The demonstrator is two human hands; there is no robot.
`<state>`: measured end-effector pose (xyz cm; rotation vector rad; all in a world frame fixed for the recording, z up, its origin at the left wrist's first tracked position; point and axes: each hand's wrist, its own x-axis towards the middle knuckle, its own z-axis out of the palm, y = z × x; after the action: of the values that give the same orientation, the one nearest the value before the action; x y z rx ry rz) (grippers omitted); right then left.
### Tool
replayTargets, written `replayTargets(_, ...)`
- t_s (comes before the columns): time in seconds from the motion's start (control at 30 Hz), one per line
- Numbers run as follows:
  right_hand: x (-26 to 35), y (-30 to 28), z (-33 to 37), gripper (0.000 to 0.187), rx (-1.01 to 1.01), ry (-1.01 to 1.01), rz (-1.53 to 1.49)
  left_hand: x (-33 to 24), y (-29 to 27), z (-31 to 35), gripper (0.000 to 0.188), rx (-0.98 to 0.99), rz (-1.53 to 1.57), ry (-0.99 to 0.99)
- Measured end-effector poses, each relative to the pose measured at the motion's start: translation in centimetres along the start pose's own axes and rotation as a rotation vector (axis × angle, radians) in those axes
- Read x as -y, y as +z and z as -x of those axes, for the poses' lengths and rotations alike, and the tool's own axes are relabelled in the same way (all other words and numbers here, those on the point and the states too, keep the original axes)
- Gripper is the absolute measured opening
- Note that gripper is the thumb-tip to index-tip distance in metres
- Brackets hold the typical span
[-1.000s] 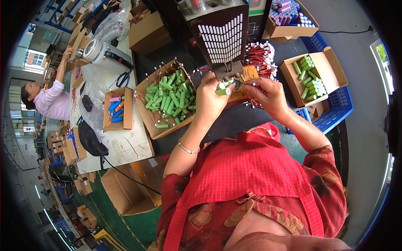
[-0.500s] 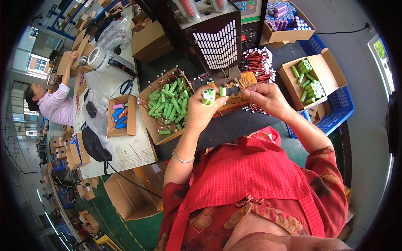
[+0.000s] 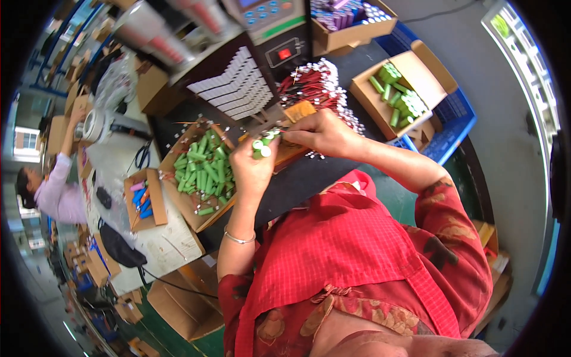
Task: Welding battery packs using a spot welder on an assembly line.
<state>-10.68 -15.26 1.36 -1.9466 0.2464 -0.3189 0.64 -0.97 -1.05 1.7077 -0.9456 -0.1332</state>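
My left hand (image 3: 248, 169) is closed around several green cylindrical battery cells (image 3: 262, 147), their pale ends facing up. It is under the front of a spot-welding machine (image 3: 233, 83) with a dark, white-slotted panel. My right hand (image 3: 326, 134) comes in from the right with thumb and forefinger pinched beside the cells. A thin reddish wire seems to run between these fingertips and the cells; its end is hidden. An orange-yellow block (image 3: 299, 111) lies just behind the right fingers. Red wire leads (image 3: 315, 86) with white connectors are heaped beyond that hand.
Left of my hands, a cardboard box (image 3: 208, 223) holds green cells with wires. A smaller box (image 3: 156, 221) has blue, orange and pink cells. On the right, a carton (image 3: 364, 98) of green cells sits by a blue crate (image 3: 458, 128). Another person (image 3: 56, 190) works far left.
The view has turned and shifted, so the machine looks tilted and nearer. Both hands stay together at the machine; the right fingers have come closer to the cells in the left hand.
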Motion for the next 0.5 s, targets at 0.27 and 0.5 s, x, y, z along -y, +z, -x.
replayTargets(0.27, -0.6, -2.6, 1.1, 0.031, -0.184, -0.106, 0.107, 0.0, -2.5, 0.4, 0.020, -0.036, 0.148, -0.280)
replayTargets(0.5, -6.7, -9.2, 2.9, 0.011, -0.147, 0.068, 0.478, 3.0, -11.6, 1.2, 0.046, -0.286, 0.586, -0.460)
